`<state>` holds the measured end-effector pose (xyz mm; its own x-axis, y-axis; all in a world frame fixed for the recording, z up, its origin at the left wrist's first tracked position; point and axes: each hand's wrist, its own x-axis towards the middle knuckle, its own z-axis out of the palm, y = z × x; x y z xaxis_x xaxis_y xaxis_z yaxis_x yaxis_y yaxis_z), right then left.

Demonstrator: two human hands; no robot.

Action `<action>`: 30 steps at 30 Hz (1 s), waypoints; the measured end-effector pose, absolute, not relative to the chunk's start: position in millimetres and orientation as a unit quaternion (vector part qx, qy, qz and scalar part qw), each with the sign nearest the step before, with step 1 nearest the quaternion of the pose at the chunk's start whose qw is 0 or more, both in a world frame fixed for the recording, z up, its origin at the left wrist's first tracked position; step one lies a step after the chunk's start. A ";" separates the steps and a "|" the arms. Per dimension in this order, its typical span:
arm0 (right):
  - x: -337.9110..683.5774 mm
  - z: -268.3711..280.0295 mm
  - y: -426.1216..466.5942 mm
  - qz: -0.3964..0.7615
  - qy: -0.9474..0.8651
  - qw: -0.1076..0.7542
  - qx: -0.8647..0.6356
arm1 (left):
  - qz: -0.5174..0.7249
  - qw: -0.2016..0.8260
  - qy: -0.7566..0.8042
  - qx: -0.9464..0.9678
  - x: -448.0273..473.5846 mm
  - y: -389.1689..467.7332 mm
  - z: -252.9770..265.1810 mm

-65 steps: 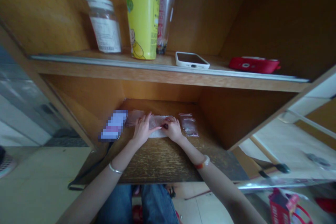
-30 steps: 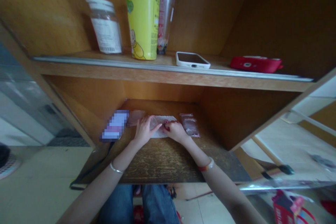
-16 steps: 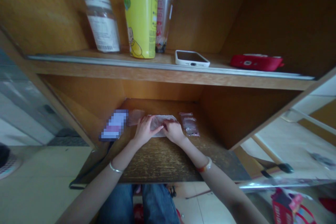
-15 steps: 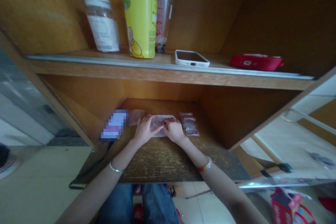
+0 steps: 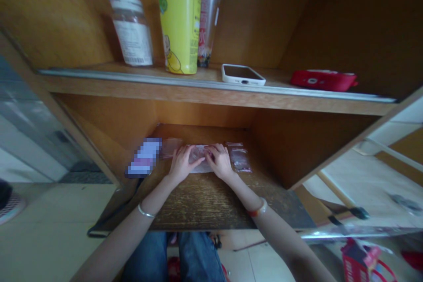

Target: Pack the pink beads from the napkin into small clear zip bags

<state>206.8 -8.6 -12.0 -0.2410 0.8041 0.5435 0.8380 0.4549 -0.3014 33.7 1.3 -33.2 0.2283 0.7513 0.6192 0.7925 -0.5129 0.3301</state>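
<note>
A whitish, partly see-through flat piece (image 5: 201, 167), whose exact kind I cannot make out, lies on the lower board between my hands. Resting on its left part is my left hand (image 5: 181, 163), thumb and fingers apart. My right hand (image 5: 220, 162) is over its right part with bent fingers; a tiny reddish spot shows by the fingertips, too small to name. Just right of that hand lie small clear plastic bags (image 5: 239, 159) with something dark inside. To the left of my left hand is another clear plastic bag (image 5: 170, 146).
A phone with a blurred screen (image 5: 143, 158) leans at the left. On the shelf above stand a white-capped jar (image 5: 134, 42), a yellow bottle (image 5: 180, 22) and a clear cup (image 5: 209, 13). A white-edged phone (image 5: 243, 75) and a red case (image 5: 322, 80) lie there too.
The fingers of my right hand have uncurled somewhat and reach further forward over the whitish piece. My left hand stays where it was.
</note>
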 end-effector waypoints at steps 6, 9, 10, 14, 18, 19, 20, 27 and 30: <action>211.9 -18.1 -0.2 -0.024 -0.807 0.240 -0.539 | -0.411 0.001 -0.488 -0.770 31.1 0.8 -31.9; 212.4 -20.7 -0.8 -0.022 -0.811 0.221 -0.541 | -0.433 -0.031 -0.475 -0.765 29.3 1.1 -32.0; 212.4 -21.8 -1.0 -0.021 -0.813 0.220 -0.539 | -0.440 -0.041 -0.468 -0.765 28.9 1.2 -32.3; 212.6 -25.5 0.3 -0.017 -0.821 0.218 -0.527 | -0.451 -0.059 -0.443 -0.772 29.0 1.9 -34.3; 211.8 -24.4 2.9 -0.002 -0.810 0.233 -0.538 | -0.444 -0.042 -0.451 -0.773 30.3 2.6 -35.4; 211.7 -23.4 3.3 -0.004 -0.796 0.252 -0.550 | -0.440 -0.035 -0.455 -0.774 30.7 2.7 -35.2; 211.6 -22.3 3.6 -0.011 -0.777 0.279 -0.564 | -0.434 -0.029 -0.458 -0.775 31.1 2.6 -34.8; 209.2 -18.5 -2.5 -0.019 -0.705 0.496 -0.507 | -0.391 -0.005 -0.460 -0.797 33.4 2.4 -33.5; 206.5 -17.7 -6.0 0.007 -0.735 0.502 -0.456 | -0.385 0.004 -0.460 -0.800 33.3 3.9 -36.2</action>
<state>206.5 -6.0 -17.7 -0.0796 0.6770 0.7316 0.6631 0.5840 -0.4682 33.3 3.9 -36.2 0.2809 0.7330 0.6195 0.7397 -0.5766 0.3469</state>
